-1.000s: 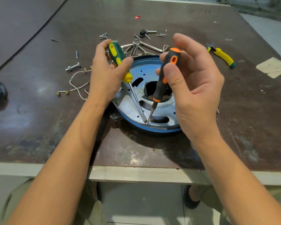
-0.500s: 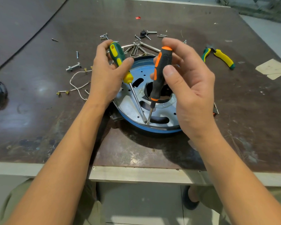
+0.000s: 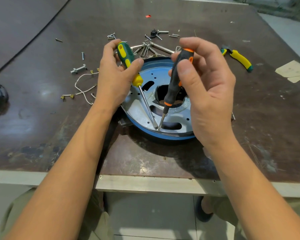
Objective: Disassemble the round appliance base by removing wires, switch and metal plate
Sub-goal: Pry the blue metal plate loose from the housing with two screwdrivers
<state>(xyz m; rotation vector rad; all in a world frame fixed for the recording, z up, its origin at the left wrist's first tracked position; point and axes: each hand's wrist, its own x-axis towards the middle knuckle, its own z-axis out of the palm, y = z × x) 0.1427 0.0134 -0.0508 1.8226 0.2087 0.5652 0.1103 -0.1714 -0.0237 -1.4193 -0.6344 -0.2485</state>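
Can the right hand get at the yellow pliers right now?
Probably not at once: the pliers lie unobstructed beyond the right hand, but it grips the black-and-orange screwdriver, which must go down first.

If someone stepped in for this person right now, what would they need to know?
Left hand grips the green-yellow screwdriver; right hand pinches the black-orange screwdriver.
Both tips meet at the near edge of the metal plate inside the blue base.
Done: wires and screws lie loose on the table.
Left: the plate, not yet out; probably pry it free.
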